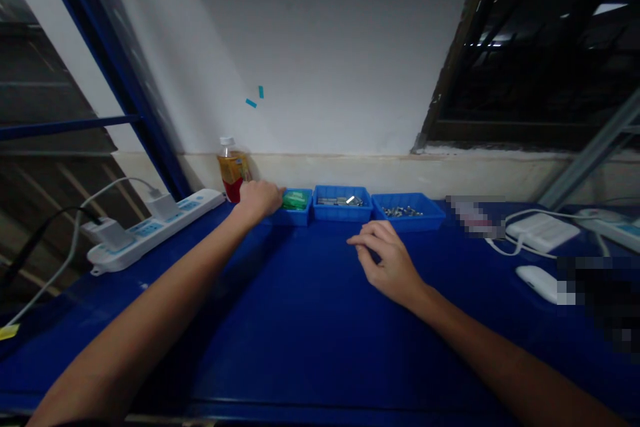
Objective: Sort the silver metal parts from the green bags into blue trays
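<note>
At ten o'clock on the blue table (pixel 300 327), a white power strip (pixel 156 230) is fitted with plugs (pixel 163 205). At eleven, an amber bottle (pixel 230 168) is partly covered by the left hand (pixel 260 199), whose grip cannot be told, its fingertips being hidden at a blue bin (pixel 295 217) of green pieces (pixel 295 200). At twelve, metal rods (pixel 340 201) are held in a second bin (pixel 343 214). Nearer, toward one, the right hand (pixel 389 261) is loosely half-curled, nothing seen gripped; beyond it, small metal parts (pixel 400 211) are held in a third bin (pixel 425 221).
</note>
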### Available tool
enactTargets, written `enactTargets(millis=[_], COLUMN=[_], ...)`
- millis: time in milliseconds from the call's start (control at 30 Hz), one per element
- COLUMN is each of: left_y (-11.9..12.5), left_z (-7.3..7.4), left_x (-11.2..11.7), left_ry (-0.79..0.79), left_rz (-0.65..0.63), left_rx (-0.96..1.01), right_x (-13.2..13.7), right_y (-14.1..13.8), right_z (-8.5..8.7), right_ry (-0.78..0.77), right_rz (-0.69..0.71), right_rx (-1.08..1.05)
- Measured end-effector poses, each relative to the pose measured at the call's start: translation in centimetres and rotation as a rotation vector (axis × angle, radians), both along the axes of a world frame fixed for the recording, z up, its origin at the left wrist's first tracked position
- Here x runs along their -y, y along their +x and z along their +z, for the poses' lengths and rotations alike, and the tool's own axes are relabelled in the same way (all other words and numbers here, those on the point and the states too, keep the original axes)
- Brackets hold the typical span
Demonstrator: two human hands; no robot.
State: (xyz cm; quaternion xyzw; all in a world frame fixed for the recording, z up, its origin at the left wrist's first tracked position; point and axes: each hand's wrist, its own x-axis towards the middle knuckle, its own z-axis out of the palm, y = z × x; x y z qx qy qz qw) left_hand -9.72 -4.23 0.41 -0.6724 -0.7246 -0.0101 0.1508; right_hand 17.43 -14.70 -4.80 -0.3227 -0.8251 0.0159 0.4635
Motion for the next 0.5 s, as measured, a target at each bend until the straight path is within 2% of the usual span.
enactTargets(millis=[233, 333, 400, 500], left_y=[-0.1, -0.1, 0.2, 1.0], left_z=[0.7, 1.7, 2.6, 3.1], left_x=[1.3, 0.9, 0.2, -0.9], left_ry=[-0.012, 0.016, -0.048, -0.225], left_rz=[0.025, 0.029, 0.022, -0.027], left_rx=[0.02, 0.104, 0.125, 0.043], right_x=[-0.1, -0.1, -0.2, -0.4], right_y=[-0.6, -0.8, -0.8, -0.8], right_z=[-1.0, -1.1, -1.3, -1.4], right_ry=[-0.131, -0.166, -0.18, -0.206], right_rz=[0.019, 0.033, 0.037, 0.031], right_rx=[0.043, 0.066, 0.077, 0.088])
